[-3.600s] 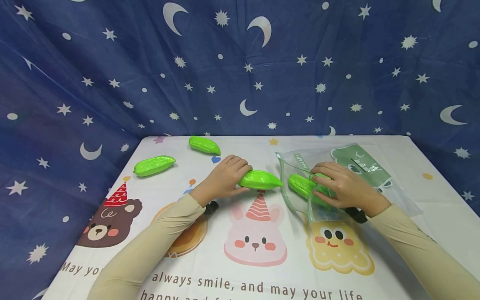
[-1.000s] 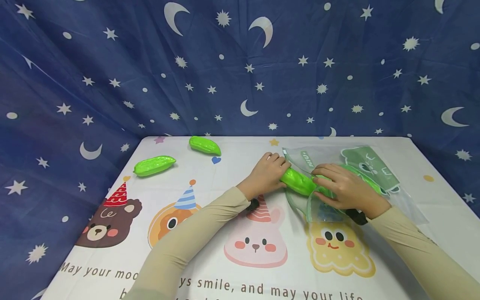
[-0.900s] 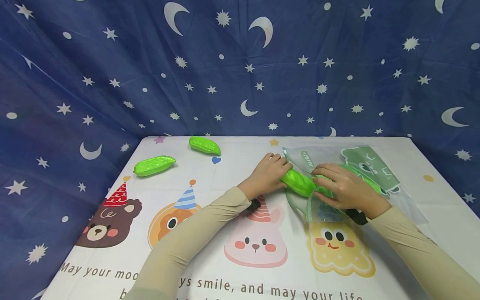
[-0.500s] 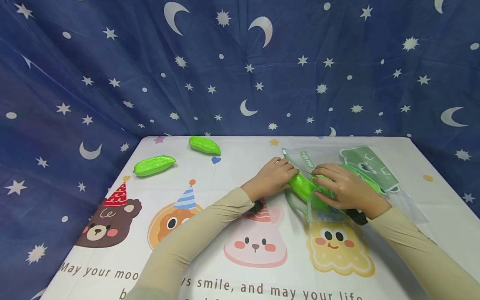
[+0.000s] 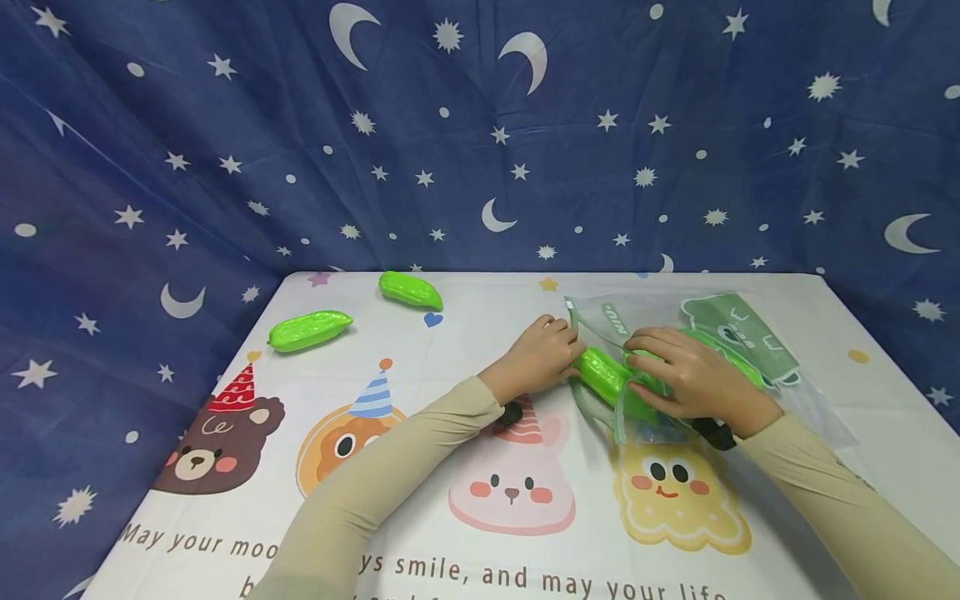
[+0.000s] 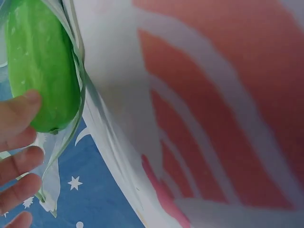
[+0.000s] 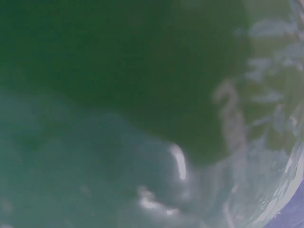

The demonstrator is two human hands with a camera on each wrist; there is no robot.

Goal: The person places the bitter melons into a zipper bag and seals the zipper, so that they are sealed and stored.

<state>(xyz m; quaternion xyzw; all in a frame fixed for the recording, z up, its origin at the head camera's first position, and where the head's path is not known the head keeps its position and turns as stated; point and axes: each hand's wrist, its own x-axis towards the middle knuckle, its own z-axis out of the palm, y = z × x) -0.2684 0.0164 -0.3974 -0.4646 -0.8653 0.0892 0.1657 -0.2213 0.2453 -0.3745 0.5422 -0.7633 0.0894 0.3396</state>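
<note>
Head view: left hand (image 5: 538, 357) at the mouth of the clear zip bag (image 5: 750, 333), fingers bent against the blunt end of a green gourd (image 5: 603, 375) lying half inside, toward the right half of the tabletop (image 5: 480, 333). Right hand (image 5: 693, 375) on top of the bag, fingers curled over plastic and gourd; far end of the gourd hidden beneath. Possibly another green piece deeper in the bag, hard to separate. Two more gourds (image 5: 310, 329) (image 5: 409, 289) loose near the far left corner.

Left wrist view: fingertips (image 6: 21, 111) pressing the gourd's (image 6: 42, 71) end, plastic rim (image 6: 78, 102) just beside; thumb out of frame, so grip unclear.

Right wrist view: only blurred green behind glinting plastic (image 7: 228, 114); no fingers visible.
</note>
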